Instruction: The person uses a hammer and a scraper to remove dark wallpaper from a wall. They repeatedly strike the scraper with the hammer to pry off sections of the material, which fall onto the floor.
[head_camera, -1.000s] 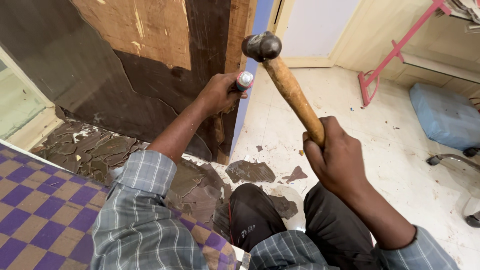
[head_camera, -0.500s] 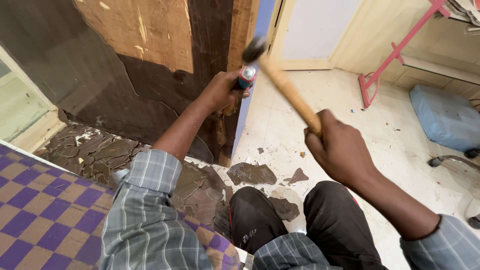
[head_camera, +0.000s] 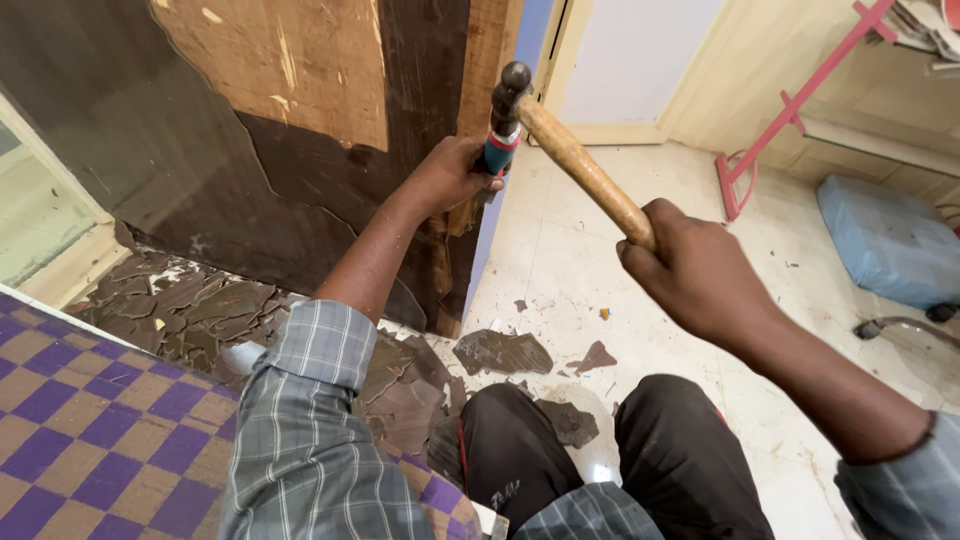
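My left hand (head_camera: 450, 177) grips a chisel (head_camera: 497, 152) with a blue and red handle, held against the edge of a wooden door (head_camera: 330, 120) whose dark veneer is partly stripped to bare light wood. My right hand (head_camera: 700, 270) holds the wooden shaft of a hammer (head_camera: 570, 160). The hammer's dark metal head (head_camera: 510, 88) rests right on the butt of the chisel. Both arms wear grey plaid sleeves, and my knees in dark trousers show at the bottom.
Broken dark veneer flakes (head_camera: 500, 350) litter the pale tiled floor and the door's foot. A purple checkered mat (head_camera: 80, 420) lies at lower left. A pink metal frame (head_camera: 770, 130) and a blue cushion (head_camera: 880, 240) stand at right.
The hammer was raised above the chisel, then swung down; its head now meets the chisel's butt. The left hand stayed on the chisel at the door edge.
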